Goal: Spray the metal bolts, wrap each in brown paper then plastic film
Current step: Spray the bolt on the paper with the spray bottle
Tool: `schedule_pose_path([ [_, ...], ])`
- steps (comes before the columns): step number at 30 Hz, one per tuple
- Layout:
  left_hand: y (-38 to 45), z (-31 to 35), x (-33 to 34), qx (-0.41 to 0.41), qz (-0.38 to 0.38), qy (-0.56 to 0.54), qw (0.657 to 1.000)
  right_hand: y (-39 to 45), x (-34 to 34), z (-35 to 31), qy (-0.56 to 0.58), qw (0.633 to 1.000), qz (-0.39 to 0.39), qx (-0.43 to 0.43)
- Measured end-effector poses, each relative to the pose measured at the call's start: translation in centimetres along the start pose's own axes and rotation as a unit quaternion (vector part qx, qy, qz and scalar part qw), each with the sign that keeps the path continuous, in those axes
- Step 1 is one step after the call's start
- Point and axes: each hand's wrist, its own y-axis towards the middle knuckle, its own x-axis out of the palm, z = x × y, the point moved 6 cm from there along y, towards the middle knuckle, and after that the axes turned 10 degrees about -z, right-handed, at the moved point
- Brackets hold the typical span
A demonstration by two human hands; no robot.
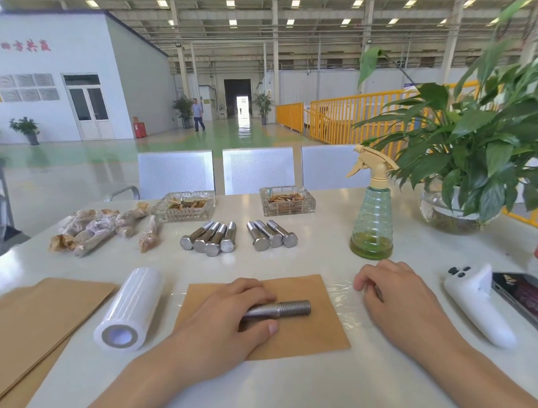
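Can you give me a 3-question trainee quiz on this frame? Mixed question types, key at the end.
1. True or false: the left hand holds a bolt lying on the brown paper sheet.
2. How many unwrapped bolts lie in the two groups at the table's middle, and?
3. Multiple choice: the spray bottle stands
A. left of the film roll
B. beyond the right hand, beside the potted plant
C. on the stack of brown paper

Key:
1. True
2. Seven: four and three
3. B
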Motion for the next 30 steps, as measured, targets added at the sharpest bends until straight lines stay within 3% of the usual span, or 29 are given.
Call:
schedule_pose_path([
  [10, -0.5, 0.7, -1.1, 0.033, 0.068, -0.033, 0.997, 0.1, 0.0, 0.2, 0.000, 1.000, 0.002, 0.000],
  [20, -0.2, 1.0, -1.3, 0.028, 0.060, -0.014, 0.998, 0.2, 0.2, 0.3, -0.010, 1.000, 0.006, 0.006],
  [23, -0.2, 0.2, -1.4, 0.028, 0.056, -0.033, 0.998, 0.4, -1.2, 0.9, 0.084, 0.994, 0.067, 0.026],
  [26, -0.3, -0.9, -1.7, 0.015, 0.065, -0.059, 0.996, 1.5, -4.0, 2.1, 0.206, 0.962, 0.165, 0.065],
  [30, -0.3, -1.2, -1.7, 0.017, 0.069, -0.063, 0.995, 5.9, -6.6, 3.4, 0.303, 0.928, 0.152, 0.152],
])
